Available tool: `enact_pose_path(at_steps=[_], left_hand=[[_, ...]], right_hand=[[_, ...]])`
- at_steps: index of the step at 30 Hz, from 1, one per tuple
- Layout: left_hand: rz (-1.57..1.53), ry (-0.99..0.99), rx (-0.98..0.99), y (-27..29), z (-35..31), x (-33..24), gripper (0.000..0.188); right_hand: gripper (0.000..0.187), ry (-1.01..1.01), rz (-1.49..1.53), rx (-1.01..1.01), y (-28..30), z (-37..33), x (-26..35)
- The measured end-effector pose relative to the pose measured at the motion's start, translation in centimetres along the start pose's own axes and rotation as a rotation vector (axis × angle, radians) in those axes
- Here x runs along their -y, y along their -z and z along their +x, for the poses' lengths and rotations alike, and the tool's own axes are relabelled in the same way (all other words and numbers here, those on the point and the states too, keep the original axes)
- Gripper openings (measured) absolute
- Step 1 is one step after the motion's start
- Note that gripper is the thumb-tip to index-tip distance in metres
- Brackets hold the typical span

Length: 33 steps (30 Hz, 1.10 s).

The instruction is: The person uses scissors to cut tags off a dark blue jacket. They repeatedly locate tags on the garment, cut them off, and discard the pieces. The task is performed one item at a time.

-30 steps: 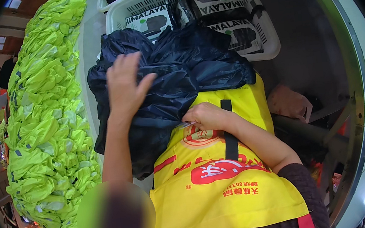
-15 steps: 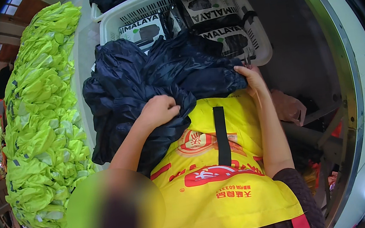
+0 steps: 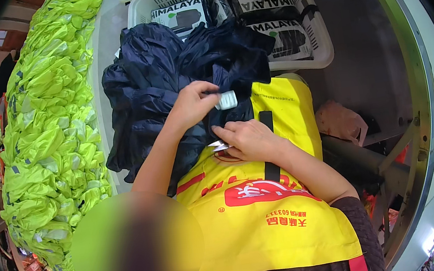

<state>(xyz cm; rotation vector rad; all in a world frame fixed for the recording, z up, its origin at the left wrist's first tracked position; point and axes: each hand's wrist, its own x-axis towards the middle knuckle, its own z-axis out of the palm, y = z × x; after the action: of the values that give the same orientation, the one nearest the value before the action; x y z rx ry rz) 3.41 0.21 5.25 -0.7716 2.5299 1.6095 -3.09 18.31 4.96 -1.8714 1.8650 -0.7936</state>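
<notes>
A crumpled navy garment (image 3: 144, 74) of thin, shiny cloth lies before me, partly over my lap. My left hand (image 3: 193, 106) is closed on the cloth in a pinch, right beside a small white label (image 3: 227, 100). Just below it, my right hand (image 3: 252, 139) is curled around small scissors (image 3: 219, 146). Their silver blades stick out to the left, slightly apart, and the handles are mostly hidden by my fingers. The fingertips of that hand are at the lower edge of the navy cloth.
Beyond the garment stands a white plastic basket (image 3: 322, 41) with several packaged black items (image 3: 278, 38). A tall heap of neon-yellow garments (image 3: 57, 155) fills the left. A yellow apron (image 3: 295, 239) covers my lap. At right are a metal frame edge (image 3: 424, 110) and a pinkish bag (image 3: 341, 123).
My right hand has moved from the garment's right edge down and left, and scissor blades now show in it. My left hand has shifted up and right; a white label has come into sight.
</notes>
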Motion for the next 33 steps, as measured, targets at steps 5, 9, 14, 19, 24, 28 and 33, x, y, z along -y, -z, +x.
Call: enact_pose_path(at_steps=[5, 9, 14, 19, 24, 28, 33], left_hand=[[-0.511, 0.103, -0.193, -0.9, -0.8, 1.0, 0.014], [-1.002, 0.151, -0.125, -2.4, -1.4, 0.2, 0.01], [-0.574, -0.125, -0.034, -3.0, -1.9, 0.1, 0.016], [-0.367, -0.191, -0.044, -3.3, -1.5, 0.7, 0.021], [-0.543, -0.043, -0.057, -7.5, -1.2, -1.0, 0.025], [-0.696, -0.179, 0.094, -8.2, 1.2, -3.1, 0.021], [-1.032, 0.041, 0.256, -5.4, 0.9, -2.4, 0.03]], right_hand=[[0.016, -0.202, 0.359, -0.326, 0.7, -1.3, -1.0], [0.009, -0.249, 0.123, -0.502, 2.6, -0.8, -1.7], [0.032, 0.001, -0.02, -0.49, 7.7, 3.1, -2.9], [0.019, 0.008, 0.209, -0.21, 7.4, 4.8, -8.2], [0.018, -0.182, 0.272, -0.517, 7.6, 2.8, -8.7], [0.023, -0.344, 0.429, -0.62, 9.0, 1.3, -10.1], [0.021, -0.37, 0.52, -0.484, 9.4, 0.4, -10.6]])
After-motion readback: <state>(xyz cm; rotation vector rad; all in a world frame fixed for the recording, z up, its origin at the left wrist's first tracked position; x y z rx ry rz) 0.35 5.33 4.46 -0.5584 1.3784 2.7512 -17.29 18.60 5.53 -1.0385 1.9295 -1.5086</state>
